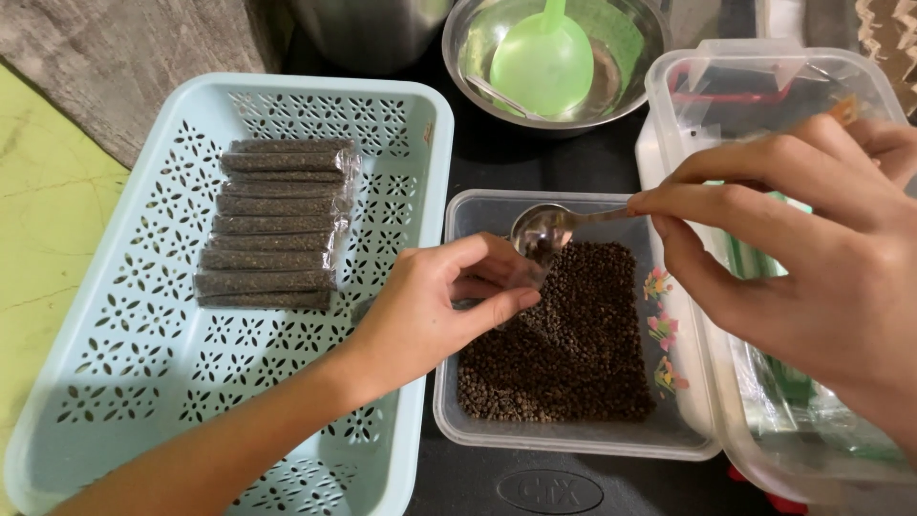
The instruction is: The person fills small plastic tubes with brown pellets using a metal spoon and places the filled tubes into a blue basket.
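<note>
Over the tub (pixel 458 401) of peppercorns (pixel 573 334), right hand (pixel 812 258) fingers pinch a spoon (pixel 543 229) level; left hand (pixel 430 306) fingers grip a small clear packet (pixel 521 279) at its bowl.

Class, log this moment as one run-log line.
left hand: pinches small clear packet | right hand: holds metal spoon over packet | below: tub of peppercorns | tray: filled packets
</note>
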